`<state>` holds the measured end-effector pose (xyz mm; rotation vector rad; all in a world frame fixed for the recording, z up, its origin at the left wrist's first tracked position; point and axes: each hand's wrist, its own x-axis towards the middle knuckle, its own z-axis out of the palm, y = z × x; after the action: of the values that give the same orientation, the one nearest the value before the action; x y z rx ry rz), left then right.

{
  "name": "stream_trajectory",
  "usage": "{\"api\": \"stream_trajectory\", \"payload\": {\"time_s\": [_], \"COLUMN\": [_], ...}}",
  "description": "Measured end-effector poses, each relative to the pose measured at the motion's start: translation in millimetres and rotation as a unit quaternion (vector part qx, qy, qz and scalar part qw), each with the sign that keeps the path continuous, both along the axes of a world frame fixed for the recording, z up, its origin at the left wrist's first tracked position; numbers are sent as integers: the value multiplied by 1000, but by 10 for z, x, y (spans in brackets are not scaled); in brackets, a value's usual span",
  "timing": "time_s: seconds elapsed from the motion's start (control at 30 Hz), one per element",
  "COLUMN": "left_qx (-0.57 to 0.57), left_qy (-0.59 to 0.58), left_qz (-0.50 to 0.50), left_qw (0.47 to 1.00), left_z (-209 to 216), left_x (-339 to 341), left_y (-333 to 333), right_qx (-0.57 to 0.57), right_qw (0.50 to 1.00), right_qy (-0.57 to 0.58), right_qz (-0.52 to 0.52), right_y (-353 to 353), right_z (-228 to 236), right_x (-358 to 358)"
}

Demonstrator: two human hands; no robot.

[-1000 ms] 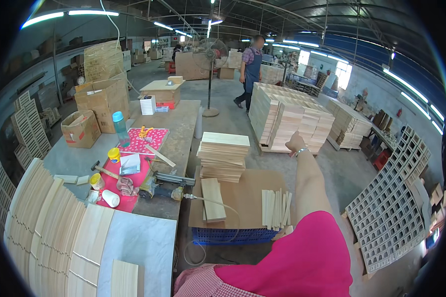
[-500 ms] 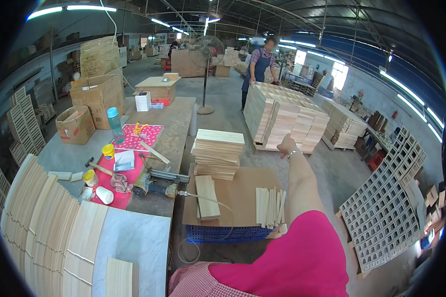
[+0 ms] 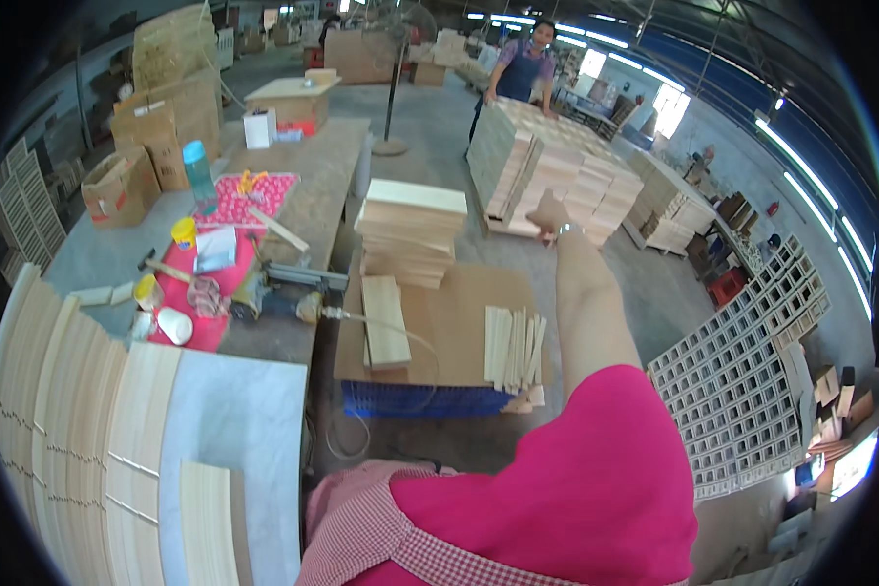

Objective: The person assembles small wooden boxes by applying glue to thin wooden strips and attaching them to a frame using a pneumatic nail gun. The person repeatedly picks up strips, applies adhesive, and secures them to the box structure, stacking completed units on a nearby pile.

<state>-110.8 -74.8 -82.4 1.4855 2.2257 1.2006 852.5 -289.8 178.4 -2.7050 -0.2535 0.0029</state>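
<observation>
My right arm, in a pink sleeve, stretches forward over the aisle. At its end my right hand (image 3: 554, 215), with a bracelet at the wrist, is open in the air with fingers apart, and I see nothing in it. Behind the hand in the picture stands a big block of stacked pale wooden pieces (image 3: 547, 161); the hand does not appear to touch it. Nearer to me, a stack of thin wooden boards (image 3: 410, 234) and a bundle of narrow slats (image 3: 514, 347) lie on a cardboard sheet (image 3: 449, 337) over a blue crate (image 3: 420, 399). My left hand is out of view.
A co-worker (image 3: 523, 73) in a blue apron stands behind the block. On the left workbench (image 3: 337, 166) are a nail gun (image 3: 278, 293), a hammer (image 3: 171, 271), a bottle (image 3: 199, 176) and rows of boards (image 3: 78, 391). Wooden lattice panels (image 3: 737, 371) lean at right.
My view has tilted and shifted, so the bench and stacks sit higher and further left. My right arm stays stretched out, the hand turned somewhat. The co-worker remains behind the block.
</observation>
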Motion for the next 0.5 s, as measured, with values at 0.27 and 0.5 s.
{"api": "stream_trajectory", "payload": {"time_s": [0.27, 0.5], "left_qx": [29, 75], "left_qy": [-1, 8], "left_qz": [11, 23], "left_qw": [1000, 997], "left_z": [72, 221], "left_x": [13, 22], "left_y": [-59, -154], "right_qx": [35, 70], "right_qw": [999, 998], "right_qy": [-20, 4], "right_qz": [6, -2], "right_y": [2, -249], "right_z": [447, 176], "right_x": [-113, 61]}}
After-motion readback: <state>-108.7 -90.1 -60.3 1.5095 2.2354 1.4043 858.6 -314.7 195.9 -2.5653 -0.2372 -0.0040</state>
